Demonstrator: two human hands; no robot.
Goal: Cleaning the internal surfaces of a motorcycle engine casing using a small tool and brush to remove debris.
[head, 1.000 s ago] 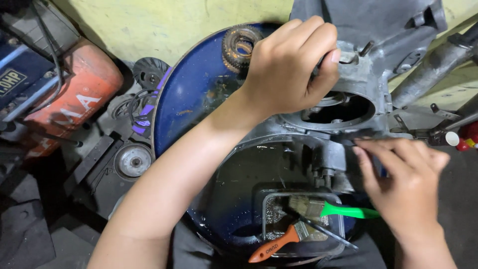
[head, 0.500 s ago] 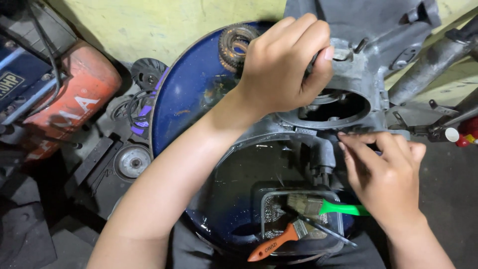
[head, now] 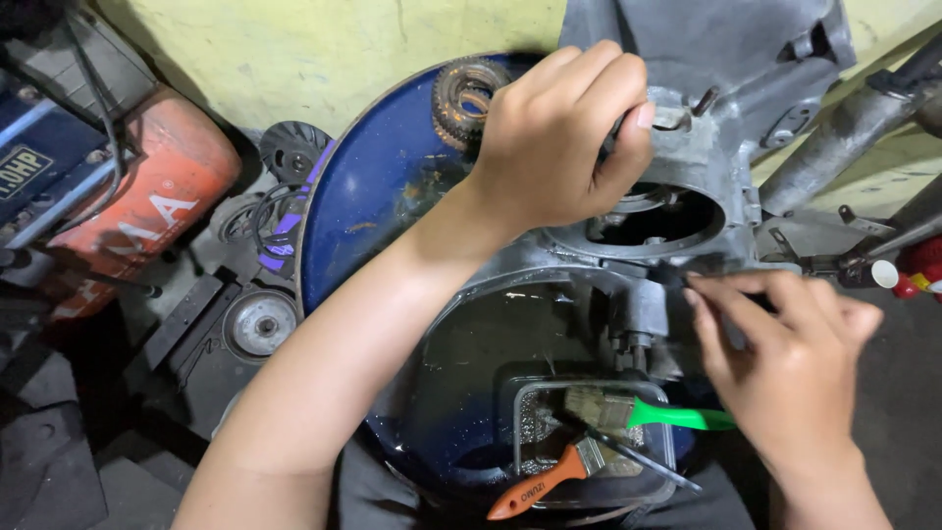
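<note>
1. The grey engine casing (head: 706, 147), propped over the blue basin (head: 383, 177), is clenched at its rim by the left hand (head: 564, 137).
2. A thin dark tool is pinched against the casing's lower edge by the right hand (head: 785, 363).
3. Two brushes are seen in the clear tray (head: 520, 432) below.

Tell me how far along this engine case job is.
Done: the engine case sits bare over the blue basin, and a gear lies aside. In hand: the left hand steadies the case while the right hand works its lower edge. Left: the brushes lie unused in the clear tray.
</note>
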